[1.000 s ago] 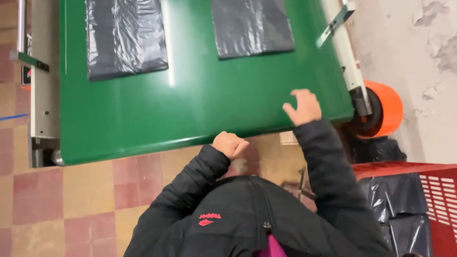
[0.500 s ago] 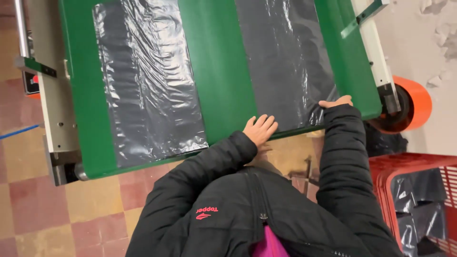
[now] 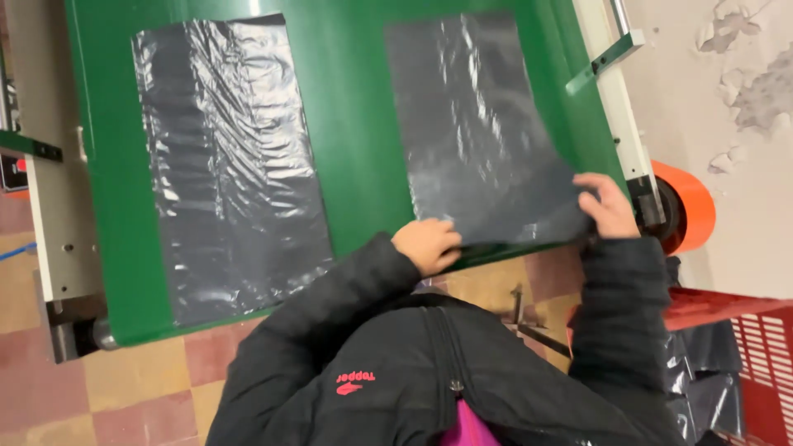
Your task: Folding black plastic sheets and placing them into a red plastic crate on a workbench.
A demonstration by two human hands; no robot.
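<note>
Head view: right-hand fingers (image 3: 596, 196) and left-hand fingers (image 3: 442, 239) pinch grey plastic bag (image 3: 479, 132).

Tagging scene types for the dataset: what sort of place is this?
Likely a small plastic-bag production workshop. A green conveyor belt carries flat dark plastic sheets; both hands, left hand and right hand, grip one at the belt's end. A red crate beside holds more.
</note>
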